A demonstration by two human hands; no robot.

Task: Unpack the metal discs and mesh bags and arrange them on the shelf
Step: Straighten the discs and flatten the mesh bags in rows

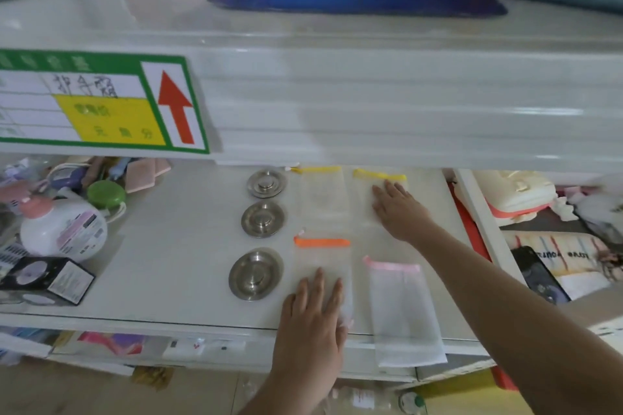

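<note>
Steel discs (pixel 263 218) sat in a column mid-frame on the shelf (pixel 175 266) while the left hand (pixel 312 317) and right hand (pixel 397 209), both spread flat, pressed mesh bags (pixel 403 310) beside them, seemingly smoothing them into rows.

My left hand (pixel 312 317) lies flat over the lower part of the orange-banded mesh bag (pixel 322 266), so that end is hidden beneath my palm. My right hand (pixel 399 210) covers one side of the far yellow-banded mesh bag (pixel 379 184), and my forearm runs out of the picture's bottom right corner. The upper shelf's front rail (pixel 404 104) hides the back of the shelf (pixel 188 246), cutting off the tops of both yellow bands. The price label (pixel 97 104) is cut by the left edge, its small print too blurred to read. The pink-banded mesh bag (pixel 403 310) overhangs the shelf's front edge.
</note>
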